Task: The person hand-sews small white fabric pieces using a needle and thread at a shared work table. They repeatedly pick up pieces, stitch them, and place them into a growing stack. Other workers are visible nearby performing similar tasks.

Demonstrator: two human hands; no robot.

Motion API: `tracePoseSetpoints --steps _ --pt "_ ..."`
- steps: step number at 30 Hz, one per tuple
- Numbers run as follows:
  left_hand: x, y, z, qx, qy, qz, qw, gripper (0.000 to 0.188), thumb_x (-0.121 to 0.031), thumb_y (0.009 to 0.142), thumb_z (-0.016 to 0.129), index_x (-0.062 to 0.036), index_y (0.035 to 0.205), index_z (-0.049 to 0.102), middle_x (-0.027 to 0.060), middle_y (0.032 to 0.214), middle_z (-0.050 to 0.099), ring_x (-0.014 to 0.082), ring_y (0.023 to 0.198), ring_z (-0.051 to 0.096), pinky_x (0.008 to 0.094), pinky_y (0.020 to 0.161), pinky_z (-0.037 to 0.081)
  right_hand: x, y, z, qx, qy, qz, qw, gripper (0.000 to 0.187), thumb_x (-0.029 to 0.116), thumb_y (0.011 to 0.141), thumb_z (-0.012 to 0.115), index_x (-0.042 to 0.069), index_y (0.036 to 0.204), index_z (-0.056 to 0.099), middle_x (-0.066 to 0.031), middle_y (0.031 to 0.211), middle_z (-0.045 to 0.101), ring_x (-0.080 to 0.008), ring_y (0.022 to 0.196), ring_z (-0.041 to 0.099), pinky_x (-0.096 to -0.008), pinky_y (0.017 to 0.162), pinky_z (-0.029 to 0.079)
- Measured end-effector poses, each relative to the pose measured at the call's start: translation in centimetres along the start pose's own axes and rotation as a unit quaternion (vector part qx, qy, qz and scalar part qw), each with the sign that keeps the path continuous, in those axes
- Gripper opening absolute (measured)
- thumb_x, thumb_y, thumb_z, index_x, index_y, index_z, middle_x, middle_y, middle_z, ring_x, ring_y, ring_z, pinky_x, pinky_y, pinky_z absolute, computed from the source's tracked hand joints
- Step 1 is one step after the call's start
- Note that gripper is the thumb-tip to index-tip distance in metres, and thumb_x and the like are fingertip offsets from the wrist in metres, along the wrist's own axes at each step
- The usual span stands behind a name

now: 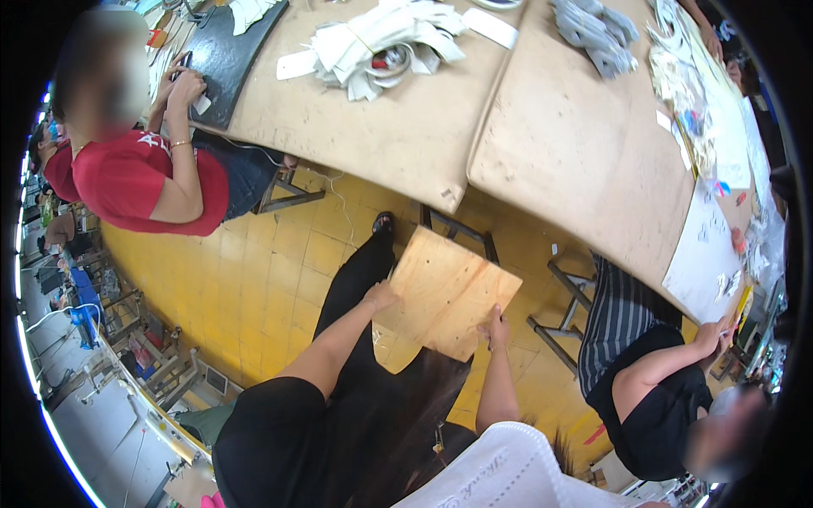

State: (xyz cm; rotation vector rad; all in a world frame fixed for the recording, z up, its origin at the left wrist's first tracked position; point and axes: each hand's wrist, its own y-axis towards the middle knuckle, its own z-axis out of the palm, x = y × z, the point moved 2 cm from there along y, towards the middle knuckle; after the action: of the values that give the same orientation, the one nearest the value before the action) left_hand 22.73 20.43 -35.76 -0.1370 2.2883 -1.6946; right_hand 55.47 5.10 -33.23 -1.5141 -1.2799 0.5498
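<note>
A flat, squarish wooden board (449, 292) with a few small dark spots is between my two hands, over the yellow floor. My left hand (383, 295) grips its left edge. On the opposite edge, at the lower right, my right hand (494, 327) has its fingers closed round the board, with the thumb pointing up. Dark metal bars (460, 227) show just past the board's far edge; I cannot tell whether they are joined to it. The board's underside is hidden.
Beyond the board stands a tan-topped table (364, 127) with a bundle of white strips (381, 46) and grey pieces (597, 34). A person in red (152, 182) works at the left. Another in black (652, 398) sits at the right, near a dark stool frame (559, 313).
</note>
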Motion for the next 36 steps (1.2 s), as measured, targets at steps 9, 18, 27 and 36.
tracePoseSetpoints --steps 9,18,27,36 --pt "2.2 -9.4 -11.3 -0.035 0.233 0.138 0.962 0.048 -0.042 0.091 0.063 -0.0041 0.119 0.051 0.0200 0.119 0.059 0.0360 0.114 0.059 0.0498 0.094 0.047 -8.0 -13.5 -1.2 0.051 -0.333 0.077 0.938 0.056 0.050 0.089 0.066 -0.005 0.087 0.066 -0.0137 0.067 0.066 -0.0238 0.053 0.066 -0.0374 0.045 0.052" --pt "6.5 -9.3 -14.5 0.157 0.202 0.215 0.943 0.043 -0.043 0.089 0.064 -0.0019 0.101 0.072 0.0198 0.104 0.070 0.0381 0.104 0.065 0.0446 0.089 0.052 -11.1 -26.3 -1.7 0.064 -0.198 0.082 0.975 0.040 0.036 0.093 0.065 0.003 0.072 0.059 -0.0040 0.055 0.054 -0.0177 0.045 0.055 -0.0327 0.044 0.043" --pt "5.9 -11.5 -18.7 0.279 0.165 0.277 0.905 0.027 -0.029 0.088 0.066 -0.0025 0.086 0.069 0.0149 0.078 0.068 0.0311 0.078 0.066 0.0433 0.069 0.049 2.5 -36.1 -1.7 0.097 -0.133 -0.002 0.986 0.030 0.018 0.094 0.062 0.008 0.067 0.052 0.0002 0.056 0.048 -0.0120 0.043 0.047 -0.0284 0.043 0.037" --pt "0.1 -8.2 -20.3 0.192 0.200 0.258 0.926 0.026 -0.023 0.084 0.059 -0.0017 0.091 0.073 0.0187 0.085 0.071 0.0322 0.081 0.071 0.0430 0.072 0.055 13.9 -28.7 -3.3 0.059 -0.300 -0.059 0.950 0.028 0.019 0.093 0.063 0.002 0.072 0.054 -0.0030 0.056 0.052 -0.0134 0.048 0.057 -0.0289 0.044 0.043"
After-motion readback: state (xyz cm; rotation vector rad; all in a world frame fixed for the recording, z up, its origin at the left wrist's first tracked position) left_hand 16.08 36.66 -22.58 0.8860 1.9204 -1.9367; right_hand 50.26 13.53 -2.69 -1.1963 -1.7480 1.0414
